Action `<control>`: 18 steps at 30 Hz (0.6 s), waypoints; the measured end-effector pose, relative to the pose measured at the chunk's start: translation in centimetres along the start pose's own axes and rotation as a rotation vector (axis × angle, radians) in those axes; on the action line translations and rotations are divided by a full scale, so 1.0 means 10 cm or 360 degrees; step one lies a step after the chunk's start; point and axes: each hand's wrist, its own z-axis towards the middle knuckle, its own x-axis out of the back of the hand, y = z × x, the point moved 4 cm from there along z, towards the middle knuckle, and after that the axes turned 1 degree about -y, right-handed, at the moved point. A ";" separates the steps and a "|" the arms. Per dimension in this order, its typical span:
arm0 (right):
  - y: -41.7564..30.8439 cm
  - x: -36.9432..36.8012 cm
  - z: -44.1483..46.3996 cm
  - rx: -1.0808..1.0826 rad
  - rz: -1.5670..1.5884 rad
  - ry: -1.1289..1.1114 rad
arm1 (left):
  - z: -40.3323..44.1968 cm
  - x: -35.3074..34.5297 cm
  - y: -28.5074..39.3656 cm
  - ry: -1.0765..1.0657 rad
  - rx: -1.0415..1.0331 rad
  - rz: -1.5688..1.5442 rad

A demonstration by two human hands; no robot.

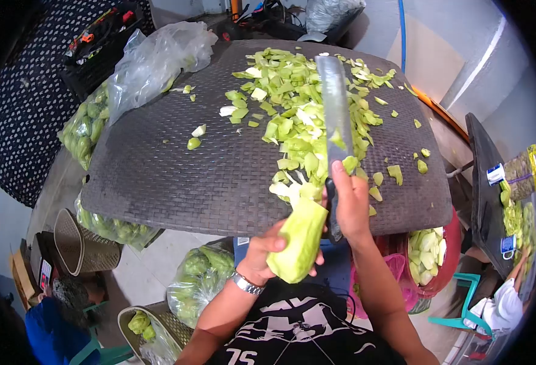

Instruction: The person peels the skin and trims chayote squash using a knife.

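- Dark brown, woven-textured table (176, 164): largest item, fills the middle of the view.
- Loose, spread heap of pale-green and whitish cut pieces (298, 115): lies on the table, mostly beyond the hands.
- Red round tub (454, 249) holding pale cut chunks: beside the person's right arm, off the table's near edge.
- Long knife with broad metal blade and black handle (333, 97): blade points away from the body, above the heap; a green scrap clings low on it.
- Pale-green, oblong piece of produce (298, 243): held up at the table's near edge, its far end by the knife handle. Contact between the two: cannot tell.
- Right hand (353, 201): grip closed round the handle, thumb laid forward near the blade's base. Sound control, it seems.
- Left hand (260, 252): grip curved round the produce's near end, thumb on one side, fingers opposite. Good practice would keep those fingers low, clear of the edge, with strokes short and shallow.
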 end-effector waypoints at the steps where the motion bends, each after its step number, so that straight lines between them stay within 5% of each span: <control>1: 0.03 0.00 0.01 0.0123 -0.0151 -0.0042 | 0.01 -0.03 -0.01 -0.0036 0.0082 -0.0009; 10: -0.06 -0.17 0.04 0.0293 -0.0264 -0.0278 | -0.05 -0.02 0.15 0.0168 0.0076 0.0639; 18: 0.14 -0.35 0.15 -0.0242 0.0108 -0.0544 | -0.04 -0.04 0.30 0.0181 0.0120 0.1023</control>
